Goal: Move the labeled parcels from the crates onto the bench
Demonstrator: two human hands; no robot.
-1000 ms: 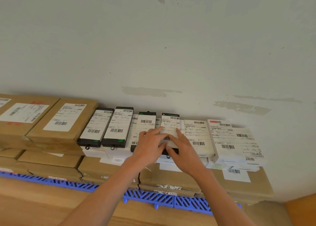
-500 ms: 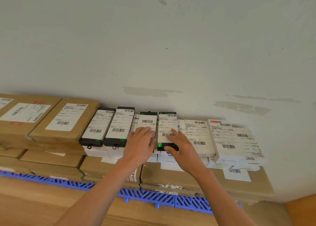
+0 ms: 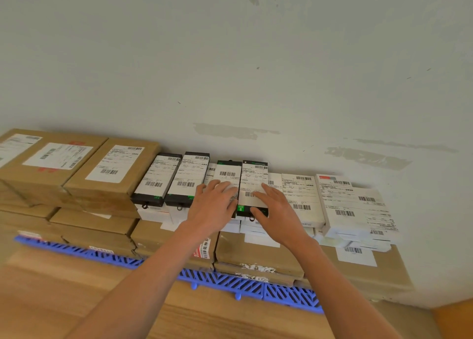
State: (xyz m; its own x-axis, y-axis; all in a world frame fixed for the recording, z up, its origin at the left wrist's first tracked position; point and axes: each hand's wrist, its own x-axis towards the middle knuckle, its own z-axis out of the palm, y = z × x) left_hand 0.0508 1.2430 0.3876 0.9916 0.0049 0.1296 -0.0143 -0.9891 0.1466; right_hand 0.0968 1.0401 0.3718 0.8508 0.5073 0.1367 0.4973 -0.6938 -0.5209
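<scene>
Since the earlier frames, the fourth black parcel [image 3: 253,187] has been slid up level with its three black neighbours and now lies straight beside the third black parcel [image 3: 227,177]; both hands have flattened from a fingertip hold.

Taking that fourth black parcel as the landmark: far to its left sit two flat brown cardboard boxes [image 3: 76,169], matte and square-edged, each with a white paper label. Nearer on its left lie two slim black parcels [image 3: 174,180], oblong and glossy at the ends, with small hang loops. Just left of it, the left hand [image 3: 213,208] rests with fingers straight and slightly spread on the third black parcel. The right hand [image 3: 277,210] lies on the landmark itself, fingers extended and fanned over its label. To its right are white flat cartons [image 3: 330,200] with barcode labels. Below it are brown cartons, a blue slotted plastic strip [image 3: 225,279] and the smooth wooden bench [image 3: 51,287].
</scene>
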